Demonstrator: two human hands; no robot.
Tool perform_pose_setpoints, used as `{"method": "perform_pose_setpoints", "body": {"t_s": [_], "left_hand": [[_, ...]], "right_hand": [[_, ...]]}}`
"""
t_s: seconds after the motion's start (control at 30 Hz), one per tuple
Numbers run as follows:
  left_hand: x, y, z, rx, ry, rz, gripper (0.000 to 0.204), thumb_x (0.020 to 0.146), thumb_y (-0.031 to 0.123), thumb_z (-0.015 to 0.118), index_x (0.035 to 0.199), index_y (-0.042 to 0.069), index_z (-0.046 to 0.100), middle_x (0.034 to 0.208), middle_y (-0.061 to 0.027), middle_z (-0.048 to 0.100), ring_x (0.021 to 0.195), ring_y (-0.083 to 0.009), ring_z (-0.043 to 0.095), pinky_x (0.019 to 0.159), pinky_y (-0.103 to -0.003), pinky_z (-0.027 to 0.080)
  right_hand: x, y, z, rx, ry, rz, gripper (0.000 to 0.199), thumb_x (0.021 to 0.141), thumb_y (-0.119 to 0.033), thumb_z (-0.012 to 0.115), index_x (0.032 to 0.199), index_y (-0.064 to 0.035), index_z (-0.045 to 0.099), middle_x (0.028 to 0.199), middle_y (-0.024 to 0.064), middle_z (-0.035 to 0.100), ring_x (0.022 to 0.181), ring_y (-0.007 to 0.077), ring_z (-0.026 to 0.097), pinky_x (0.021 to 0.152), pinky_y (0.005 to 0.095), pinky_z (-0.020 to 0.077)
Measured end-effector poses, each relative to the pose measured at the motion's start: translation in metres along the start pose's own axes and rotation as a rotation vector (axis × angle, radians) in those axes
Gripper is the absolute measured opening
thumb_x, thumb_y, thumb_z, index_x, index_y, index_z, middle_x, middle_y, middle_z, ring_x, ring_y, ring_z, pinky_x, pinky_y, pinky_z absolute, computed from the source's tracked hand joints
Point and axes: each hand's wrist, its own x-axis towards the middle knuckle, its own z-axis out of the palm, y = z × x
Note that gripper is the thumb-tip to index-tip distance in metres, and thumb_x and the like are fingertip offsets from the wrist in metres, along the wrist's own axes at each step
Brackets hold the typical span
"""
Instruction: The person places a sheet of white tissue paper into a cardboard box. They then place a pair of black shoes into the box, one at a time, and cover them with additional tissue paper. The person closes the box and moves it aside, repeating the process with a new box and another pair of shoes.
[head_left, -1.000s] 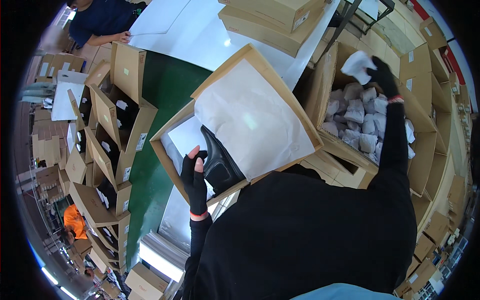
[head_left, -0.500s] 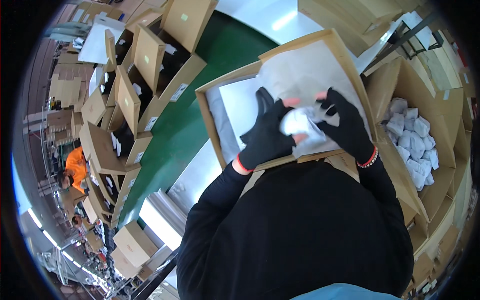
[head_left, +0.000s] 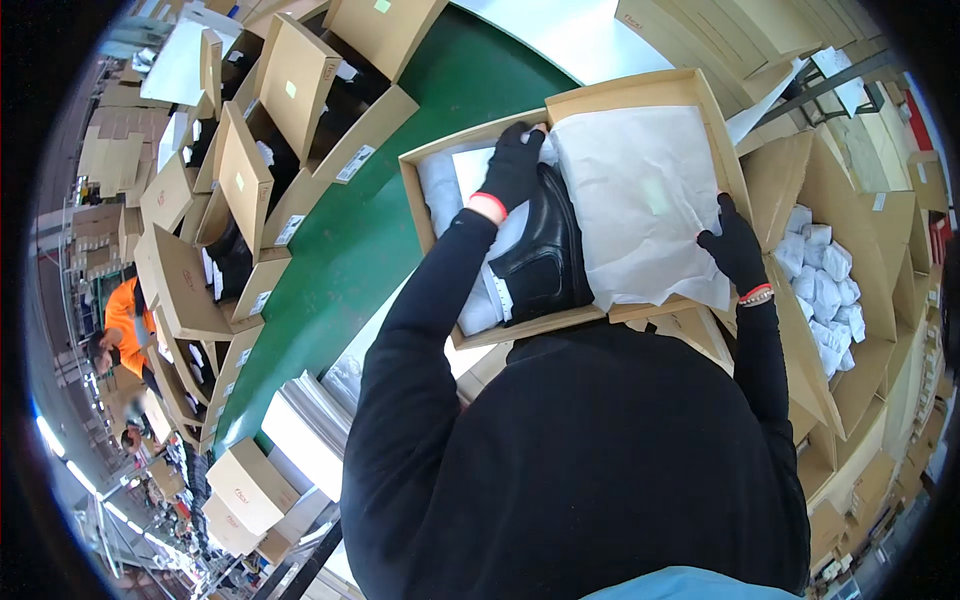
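A black ankle boot (head_left: 552,245) lies in an open cardboard shoebox (head_left: 425,205), its toe toward the far wall. My left hand (head_left: 515,165), in a black fingerless glove, is closed over the toe end, fingertips close to the far rim. White sheets and pale tissue line the box on the left, and a bit of white shows at the boot's top opening. A white tissue paper sheet (head_left: 640,190) covers the inside of the lid (head_left: 735,165). At its right edge, my gloved right hand (head_left: 735,245) pinches the paper, thumb on top; its other fingers are partly hidden.
Several open shoeboxes with dark boots (head_left: 240,180) line the left side of the green work surface (head_left: 350,240). A large carton (head_left: 870,330) of white wrapped bundles (head_left: 822,285) stands at right. Stacked white sheets (head_left: 305,430) lie at lower left. A person in orange (head_left: 125,320) is far left.
The white crumpled bundle between my hands is no longer seen. My left hand moved to the boot's toe, my right to the paper's edge. The boot now lies more exposed in the box.
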Motion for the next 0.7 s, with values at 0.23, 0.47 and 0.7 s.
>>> {"method": "perform_pose_setpoints", "body": {"t_s": [0.23, 0.47, 0.7], "left_hand": [[-0.011, -0.018, 0.003, 0.077, -0.109, 0.008, 0.035, 0.087, 0.016, 0.055, 0.121, 0.013, 0.06, 0.103, -0.0154, 0.06, 0.099, -0.0339, 0.059, 0.079, -0.042, 0.05], [-0.07, 0.004, -0.139, -1.357, -0.25, -0.554, 0.066, 0.101, 0.037, 0.043, 0.15, 0.0, 0.017, 0.142, -0.0081, 0.045, 0.131, -0.0222, 0.041, 0.11, -0.034, 0.028], [-0.208, 0.021, -0.188, -0.666, -0.1, -0.688, 0.099, 0.077, 0.008, 0.074, 0.151, 0.003, 0.008, 0.116, -0.0137, 0.059, 0.1, -0.0219, 0.062, 0.083, -0.033, 0.051]], "right_hand": [[-0.033, -0.127, -0.037, 0.792, -0.287, -0.336, 0.068, 0.082, -0.026, 0.068, 0.141, -0.0033, 0.042, 0.14, 0.0136, 0.047, 0.129, 0.0208, 0.042, 0.109, 0.0328, 0.0292], [-0.033, -0.238, 0.073, 1.206, -0.887, -0.391, 0.072, 0.091, -0.001, 0.057, 0.151, -0.0091, 0.018, 0.145, 0.0095, 0.037, 0.107, 0.0183, 0.055, 0.092, 0.029, 0.0447], [-0.037, -0.212, 0.097, 0.59, -0.459, -0.799, 0.056, 0.086, -0.018, 0.068, 0.136, -0.0064, 0.046, 0.131, 0.0147, 0.053, 0.114, 0.0239, 0.057, 0.095, 0.037, 0.0452]]}}
